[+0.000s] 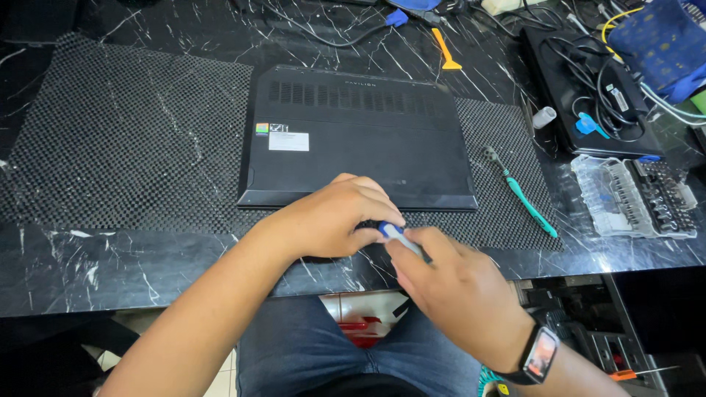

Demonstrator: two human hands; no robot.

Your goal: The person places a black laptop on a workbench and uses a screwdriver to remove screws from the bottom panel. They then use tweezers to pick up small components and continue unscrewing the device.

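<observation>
Black laptop (360,143) lies bottom-up, flat on a dotted anti-slip mat (125,140), vent row toward the far side, its near edge close to the mat's near edge. Both hands meet just in front of that near edge, over the mat's front strip. Left hand (334,217) is curled, palm down, fingers closed over a small dark object that is mostly hidden; can't tell what it is. Right hand (448,283) pinches a small blue-and-white tool (397,235), tip pointing into the left hand's fingers. Smartwatch band (537,356) on the right wrist.

Open room: wide bare mat left of the laptop, and a bare marble strip (110,265) along the table's near edge on the left. Right side is tighter: a teal-handled screwdriver (526,198) lies diagonally on the mat just beside the laptop's right edge, then a clear bit case (632,198) near the table's right end. Behind that, a second black device with tangled cables (596,88). Orange pry tool (446,51) lies beyond the laptop's far edge.
</observation>
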